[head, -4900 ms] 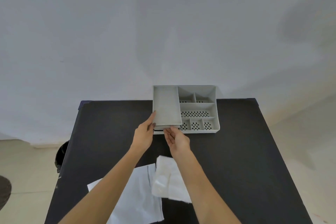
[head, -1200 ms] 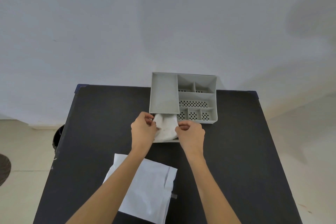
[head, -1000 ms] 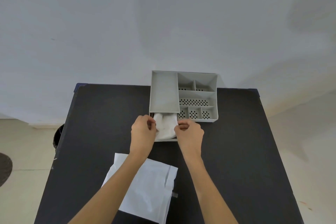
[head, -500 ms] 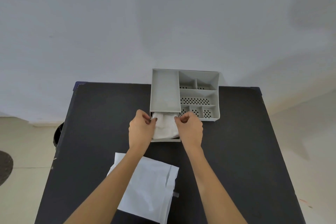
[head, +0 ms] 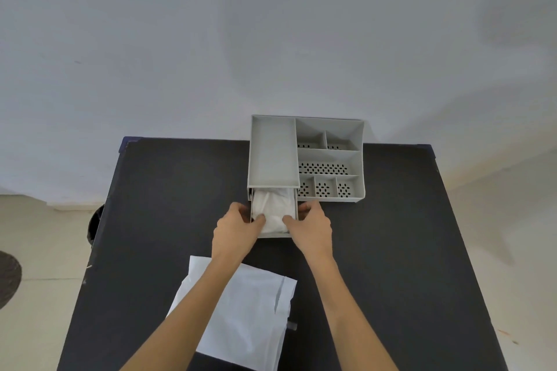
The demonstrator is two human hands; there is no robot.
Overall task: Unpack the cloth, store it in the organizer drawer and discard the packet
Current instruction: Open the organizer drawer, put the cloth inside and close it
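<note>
Flanking drawer point(head: 272, 234) | left hand point(head: 238, 233), right hand point(head: 313, 229) thumbs pressing cloth point(head: 272, 209), grip apparently loose

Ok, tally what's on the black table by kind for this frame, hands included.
Grey organizer: 1
Open drawer: 1
White cloth, lying in the drawer: 1
White packet, flat near the table's front: 1
Hands, left hand and right hand, at the drawer's sides with thumbs on the cloth: 2
Total: 6
</note>
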